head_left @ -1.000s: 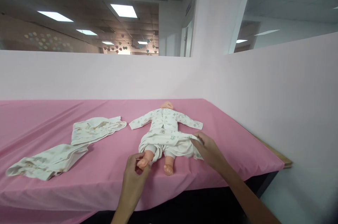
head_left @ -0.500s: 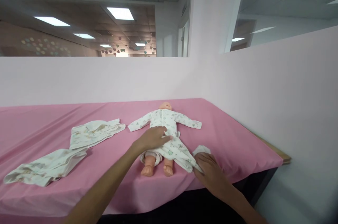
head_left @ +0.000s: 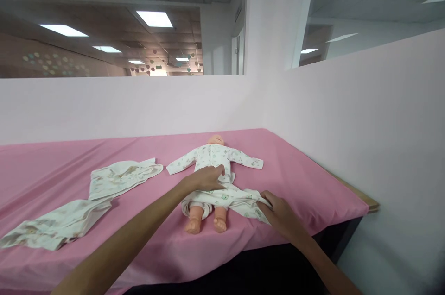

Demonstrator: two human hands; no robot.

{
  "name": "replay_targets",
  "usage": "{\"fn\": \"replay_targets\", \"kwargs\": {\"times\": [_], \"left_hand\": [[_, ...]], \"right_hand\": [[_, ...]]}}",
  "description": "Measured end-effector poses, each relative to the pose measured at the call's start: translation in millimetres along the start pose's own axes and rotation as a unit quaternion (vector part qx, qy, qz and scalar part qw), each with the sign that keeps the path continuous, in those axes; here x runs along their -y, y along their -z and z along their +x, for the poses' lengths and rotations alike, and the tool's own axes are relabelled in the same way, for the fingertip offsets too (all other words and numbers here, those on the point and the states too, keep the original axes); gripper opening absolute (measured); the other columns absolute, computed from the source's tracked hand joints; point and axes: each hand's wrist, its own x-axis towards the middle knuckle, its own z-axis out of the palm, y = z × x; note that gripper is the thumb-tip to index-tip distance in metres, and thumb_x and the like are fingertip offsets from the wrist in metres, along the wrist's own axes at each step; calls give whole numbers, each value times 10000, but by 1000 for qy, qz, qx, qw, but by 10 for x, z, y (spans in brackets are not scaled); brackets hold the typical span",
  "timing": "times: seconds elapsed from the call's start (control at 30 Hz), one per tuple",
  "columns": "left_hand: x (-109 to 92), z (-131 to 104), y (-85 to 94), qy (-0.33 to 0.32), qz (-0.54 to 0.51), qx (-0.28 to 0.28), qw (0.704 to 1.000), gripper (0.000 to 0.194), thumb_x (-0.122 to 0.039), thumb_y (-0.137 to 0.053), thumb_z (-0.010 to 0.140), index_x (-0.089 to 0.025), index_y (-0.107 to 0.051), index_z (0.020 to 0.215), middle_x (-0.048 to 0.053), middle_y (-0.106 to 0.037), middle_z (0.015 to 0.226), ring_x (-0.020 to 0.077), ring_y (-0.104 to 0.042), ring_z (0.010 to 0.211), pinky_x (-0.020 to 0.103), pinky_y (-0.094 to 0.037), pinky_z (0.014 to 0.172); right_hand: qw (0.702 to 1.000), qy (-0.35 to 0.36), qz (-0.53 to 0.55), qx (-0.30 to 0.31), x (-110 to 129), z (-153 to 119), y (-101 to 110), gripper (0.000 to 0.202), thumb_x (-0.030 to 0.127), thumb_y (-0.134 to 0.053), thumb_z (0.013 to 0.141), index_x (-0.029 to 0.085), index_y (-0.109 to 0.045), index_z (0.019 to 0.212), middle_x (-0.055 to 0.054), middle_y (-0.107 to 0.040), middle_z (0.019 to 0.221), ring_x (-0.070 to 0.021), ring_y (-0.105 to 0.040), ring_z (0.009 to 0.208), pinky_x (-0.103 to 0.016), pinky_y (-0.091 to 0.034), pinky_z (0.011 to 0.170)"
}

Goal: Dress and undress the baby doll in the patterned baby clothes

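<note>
While the left hand [head_left: 206, 178] lies palm down with its fingers loosely spread on the doll's belly, gripping nothing, the right hand [head_left: 281, 214] pinches the loose end of the white printed trousers [head_left: 239, 199] between thumb and fingers at about four o'clock from the doll [head_left: 212, 170]. The doll lies on its back on the pink tablecloth [head_left: 299, 179], head toward twelve o'clock, sleeves spread to nine and three, bare feet pointing to six. Its top is buttoned; the trousers sit bunched around the hips, one leg drawn flat toward the right hand. At nine o'clock from the doll, well apart, a second crumpled garment [head_left: 79, 200] lies spread across the cloth.
</note>
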Motion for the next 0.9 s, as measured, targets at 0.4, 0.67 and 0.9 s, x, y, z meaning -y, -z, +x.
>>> {"fn": "replay_targets", "kwargs": {"times": [0.4,0.67,0.9], "left_hand": [[-98,-8,247,-29,-546,-124,828,296,-265,-697,724,-206,-526,958,-66,-472,671,45,-380,466,178,-293,456],[-28,-46,346,-60,-602,-94,791,324,-251,-668,770,-177,-554,1064,0,-590,793,96,-546,636,216,-426,593],[53,-256,594,-33,-509,-36,859,362,-246,-705,785,-200,-557,1112,-21,-593,775,95,-548,677,223,-417,656]], "right_hand": [[937,76,200,275,420,663,466,688,400,-760,720,237,-516,1342,-77,-494,1427,-244,-469,1299,-384,-425,1023],[896,98,331,279,906,1232,89,410,394,-651,831,128,-605,1140,-48,-670,984,-143,-607,869,-278,-480,787],[853,103,348,374,946,1384,4,279,325,-765,727,171,-595,886,41,-535,724,-77,-462,608,-200,-374,557]]}}
